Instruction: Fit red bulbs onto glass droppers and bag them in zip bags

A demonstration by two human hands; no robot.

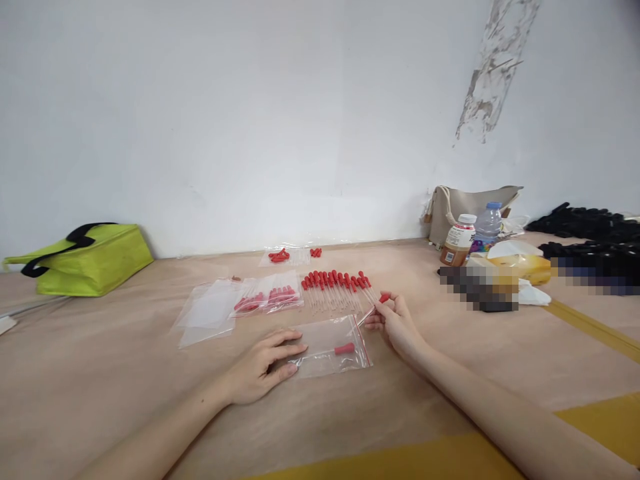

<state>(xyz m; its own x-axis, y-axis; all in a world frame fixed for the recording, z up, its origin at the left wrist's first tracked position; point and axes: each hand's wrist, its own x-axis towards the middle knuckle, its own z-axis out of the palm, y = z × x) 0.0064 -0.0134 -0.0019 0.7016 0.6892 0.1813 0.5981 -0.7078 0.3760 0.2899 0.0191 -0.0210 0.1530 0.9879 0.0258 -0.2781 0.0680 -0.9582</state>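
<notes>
A clear zip bag (320,363) with a red edge strip lies flat in front of me, one red-bulbed dropper (345,349) inside it. My left hand (265,365) rests on the bag's left end, fingers spread. At the bag's right end, my right hand (393,322) pinches another dropper (384,298) near its red bulb, the glass tip at the bag's mouth. Behind the bag is a row of droppers (333,281), bulbs pointing away. To their left lie filled bags (283,299) with several red bulbs showing, beside flat, see-through bags (207,310).
More red bulbs (279,255) lie on plastic near the wall. A lime-green bag (95,260) stands at the left. On the right are a brown drink bottle (457,243), a clear bottle (487,227), a beige bag (470,200), a tissue pack (525,263) and black items (585,223).
</notes>
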